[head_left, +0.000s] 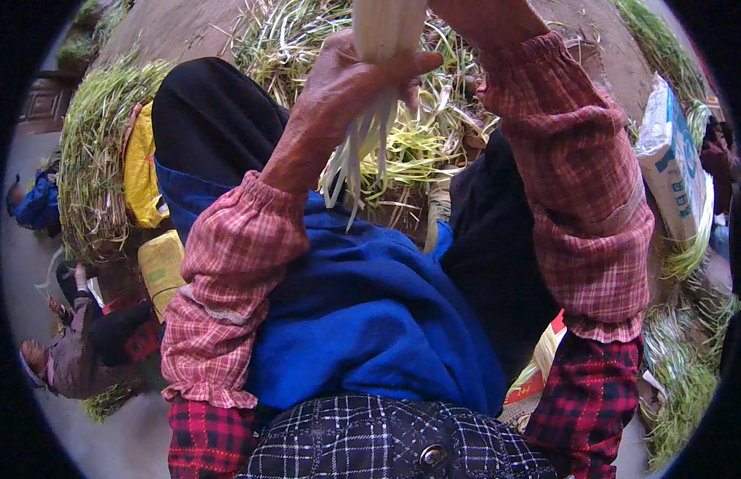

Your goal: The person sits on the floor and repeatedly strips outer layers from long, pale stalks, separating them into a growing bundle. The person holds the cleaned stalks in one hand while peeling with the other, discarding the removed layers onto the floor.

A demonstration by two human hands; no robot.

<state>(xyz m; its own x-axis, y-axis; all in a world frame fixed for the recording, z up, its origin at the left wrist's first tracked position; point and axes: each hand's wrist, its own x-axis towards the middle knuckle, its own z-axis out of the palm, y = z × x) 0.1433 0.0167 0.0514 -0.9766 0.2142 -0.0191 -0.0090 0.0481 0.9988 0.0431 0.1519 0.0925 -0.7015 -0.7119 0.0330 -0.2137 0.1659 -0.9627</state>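
Observation:
My left hand [362,80] is closed around a thick bundle of pale whitish stalks [389,30] at the top middle. Below the fist, limp whitish strips [362,144] hang loose over my lap. My right hand [489,17] reaches up beside the bundle, and only its wrist end shows. Its fingers lie beyond the upper edge, so whether they touch the stalks is hidden. Under my hands, a heap of yellow-green leafy stalks [422,148] lies between my knees.
Long green stalks [99,160] are piled at the left beside a yellow sack [143,172] and a yellow block-shaped thing [161,267]. A blue-white package [672,164] stands at the right near more greens [682,391]. Another person [75,343] sits at the lower left.

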